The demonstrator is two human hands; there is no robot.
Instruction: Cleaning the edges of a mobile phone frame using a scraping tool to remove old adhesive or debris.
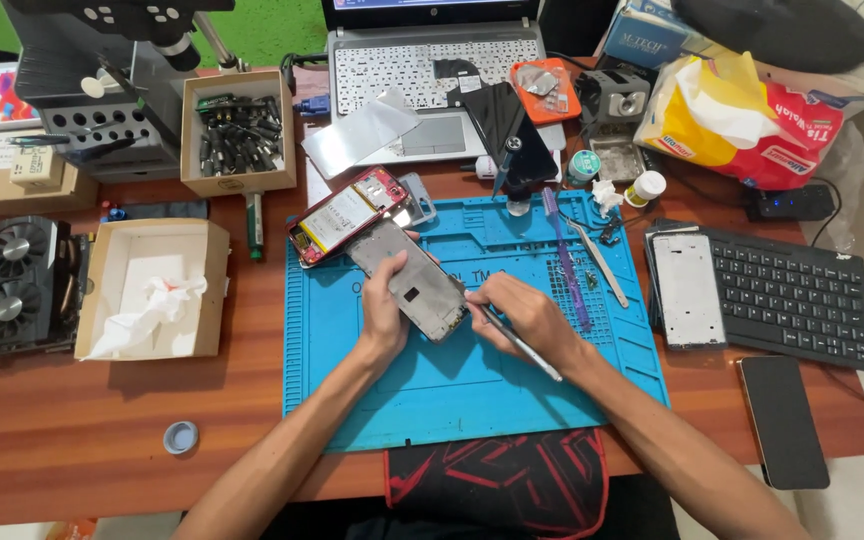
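At the centre of the frame the left hand [384, 305] gripped a grey phone frame [410, 280], tilted over the blue mat [472, 400]. The right hand [522, 315] was closed around a thin metal tool [519, 343], its tip at the frame's lower right edge.

The tool looked liable to slip off that edge, since the frame was propped only by the fingers and not lying flat; a slip could scratch the frame or jab the left hand. The opened red phone [344, 215] lay just beside the frame, touching its upper end, so a jolt could knock it.

In the upper left, a cardboard box [237, 135] held a heap of dark plugs. At the left, a larger open box [152, 290] held crumpled white paper. An orange tray [546, 90] on the laptop [422, 70] held small silver parts, too small to tell apart.
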